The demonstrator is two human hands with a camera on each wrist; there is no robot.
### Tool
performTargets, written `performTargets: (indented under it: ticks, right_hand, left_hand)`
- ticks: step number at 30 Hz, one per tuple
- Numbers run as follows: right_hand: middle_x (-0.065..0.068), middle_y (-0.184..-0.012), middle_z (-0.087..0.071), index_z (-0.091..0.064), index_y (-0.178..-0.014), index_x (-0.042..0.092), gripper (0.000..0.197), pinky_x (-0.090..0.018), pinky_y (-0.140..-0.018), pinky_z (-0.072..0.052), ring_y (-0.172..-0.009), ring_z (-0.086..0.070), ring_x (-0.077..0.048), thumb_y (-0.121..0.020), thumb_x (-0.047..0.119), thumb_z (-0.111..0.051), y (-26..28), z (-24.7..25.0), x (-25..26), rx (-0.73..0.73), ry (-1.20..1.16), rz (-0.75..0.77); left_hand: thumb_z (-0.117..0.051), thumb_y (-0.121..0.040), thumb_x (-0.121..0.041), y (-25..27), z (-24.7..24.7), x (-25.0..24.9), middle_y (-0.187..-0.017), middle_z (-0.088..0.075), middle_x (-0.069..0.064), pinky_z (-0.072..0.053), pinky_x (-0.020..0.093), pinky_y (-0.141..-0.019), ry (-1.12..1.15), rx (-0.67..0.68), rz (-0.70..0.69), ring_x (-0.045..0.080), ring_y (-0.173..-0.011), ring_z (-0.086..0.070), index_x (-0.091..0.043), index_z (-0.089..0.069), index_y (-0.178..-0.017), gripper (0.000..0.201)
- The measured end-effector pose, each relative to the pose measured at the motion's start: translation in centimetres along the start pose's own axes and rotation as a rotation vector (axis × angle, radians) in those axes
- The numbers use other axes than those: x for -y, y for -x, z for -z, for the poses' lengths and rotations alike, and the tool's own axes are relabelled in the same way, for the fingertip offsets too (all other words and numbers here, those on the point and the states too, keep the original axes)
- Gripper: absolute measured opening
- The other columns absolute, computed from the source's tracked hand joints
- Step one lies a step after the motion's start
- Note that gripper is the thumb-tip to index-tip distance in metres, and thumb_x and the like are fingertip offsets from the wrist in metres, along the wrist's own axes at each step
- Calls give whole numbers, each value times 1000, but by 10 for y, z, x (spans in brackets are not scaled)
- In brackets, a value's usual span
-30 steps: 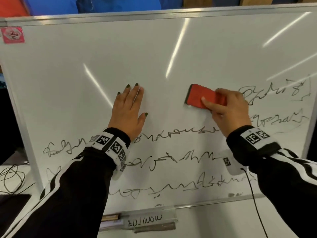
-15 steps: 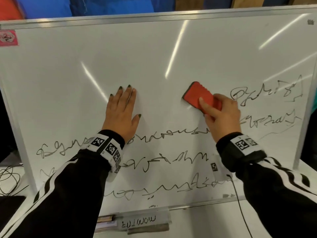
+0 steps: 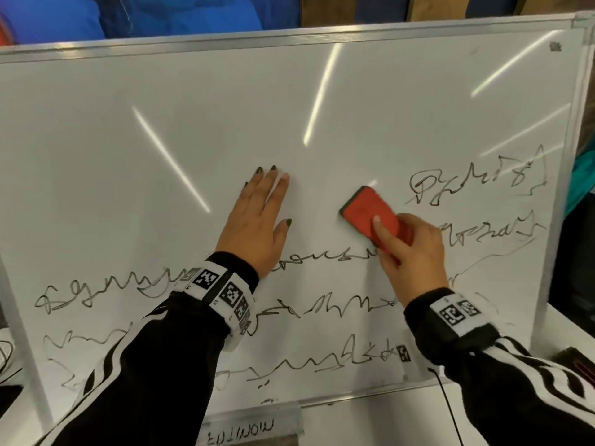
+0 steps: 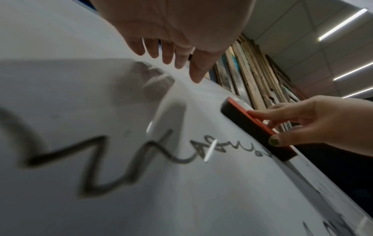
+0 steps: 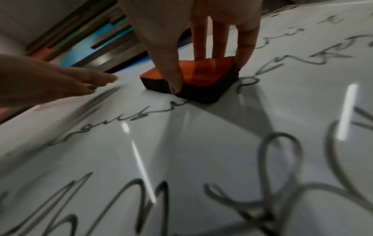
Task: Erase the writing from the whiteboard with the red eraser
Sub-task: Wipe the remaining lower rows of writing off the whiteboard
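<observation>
The whiteboard (image 3: pixel 193 101) stands upright with a blank upper half and black scribbled writing (image 3: pixel 463 185) in rows across its right side and lower half. My right hand (image 3: pixel 409 249) grips the red eraser (image 3: pixel 370 214) between thumb and fingers and presses its dark felt face (image 5: pixel 201 92) against the board, just above the right end of a scribble line. The eraser sits tilted, its upper end to the left. My left hand (image 3: pixel 257 220) lies flat on the board with straight fingers, to the left of the eraser (image 4: pixel 258 127).
A clear tray (image 3: pixel 254 426) with a marker hangs below the board's bottom edge. A dark object with red on it (image 3: pixel 576 358) lies on the white table at the right. A black cable (image 3: pixel 450 410) runs down from the right wrist. Cables lie at far left.
The right hand has slid the eraser down and turned it more steeply, toward the scribble line below. The left hand stays flat in place. The head view has shifted left, showing the board's right edge.
</observation>
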State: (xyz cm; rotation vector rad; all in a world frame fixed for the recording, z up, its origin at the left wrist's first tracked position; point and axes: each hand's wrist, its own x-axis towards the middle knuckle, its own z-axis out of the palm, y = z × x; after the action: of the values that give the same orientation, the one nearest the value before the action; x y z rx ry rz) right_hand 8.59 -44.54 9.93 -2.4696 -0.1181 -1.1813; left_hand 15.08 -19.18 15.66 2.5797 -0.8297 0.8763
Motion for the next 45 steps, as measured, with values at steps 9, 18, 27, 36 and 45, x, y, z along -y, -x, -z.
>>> performTargets:
  ticks: [9, 18, 27, 36, 45]
  right_hand:
    - [-12, -130, -40, -50, -133, 35, 54, -44, -101, -38, -113, -35, -20, -83, 20, -64, -43, 6, -10, -75, -53, -180]
    - [-12, -128, -43, -51, -133, 29, 50, -40, -99, -40, -114, -43, -28, -84, 29, -62, -43, 15, -26, -43, -67, -115]
    - [-14, -126, -45, -50, -134, 27, 49, -32, -96, -34, -111, -36, -23, -86, 35, -51, -40, 13, -14, 9, 9, -56]
    - [-15, -132, -33, -42, -139, 29, 56, -26, -101, -28, -117, -36, -27, -87, 23, -63, -26, 24, -30, -18, -36, -300]
    - [-14, -133, -34, -40, -140, 31, 55, -19, -98, -25, -119, -34, -26, -89, 25, -60, -57, 40, -55, -87, 2, -367]
  left_hand:
    - [-32, -92, -32, -10, -19, -26, -154, -17, 5, 5, 20, -114, 30, 5, -12, 16, -142, -6, -15, -21, -147, 59]
    - [-32, -91, -35, -10, -23, -27, -154, -15, 3, 2, 24, -115, 6, 5, 10, 14, -142, -3, -16, -18, -147, 61]
    - [-33, -90, -35, -10, -29, -29, -153, -20, 7, -5, 34, -116, 2, -18, 26, 20, -142, -8, -15, -22, -146, 61]
    - [-31, -91, -36, -10, -30, -29, -154, -15, 4, 5, 25, -115, -22, -7, 36, 17, -143, -3, -17, -18, -147, 61]
    - [-33, -90, -35, -10, -28, -31, -153, -18, 7, -7, 37, -116, -25, -11, 32, 21, -142, -7, -14, -21, -147, 62]
